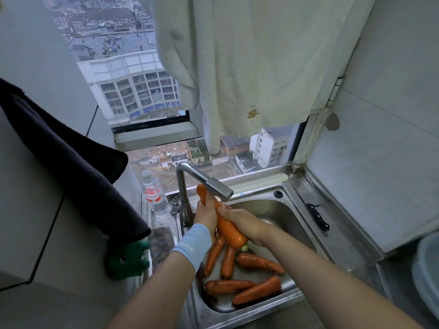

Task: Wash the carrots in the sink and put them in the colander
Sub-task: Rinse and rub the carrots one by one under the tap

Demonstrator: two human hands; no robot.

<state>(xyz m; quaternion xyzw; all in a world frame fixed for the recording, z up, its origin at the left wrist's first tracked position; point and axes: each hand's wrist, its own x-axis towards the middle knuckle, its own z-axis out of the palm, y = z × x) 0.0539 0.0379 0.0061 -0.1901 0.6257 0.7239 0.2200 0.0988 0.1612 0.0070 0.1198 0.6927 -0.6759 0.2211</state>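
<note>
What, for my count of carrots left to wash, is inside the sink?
Five carrots lie on the sink floor. The left hand and right hand grip a sixth carrot above them, hiding the floor beneath.

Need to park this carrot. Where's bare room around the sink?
Free: the steel ledge right of the basin, nearer you than the knife. Crowded: left of the faucet, with bottle and scourer, and the basin floor, with carrots.

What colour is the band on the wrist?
The wristband is light blue, seen in the head view.
</note>
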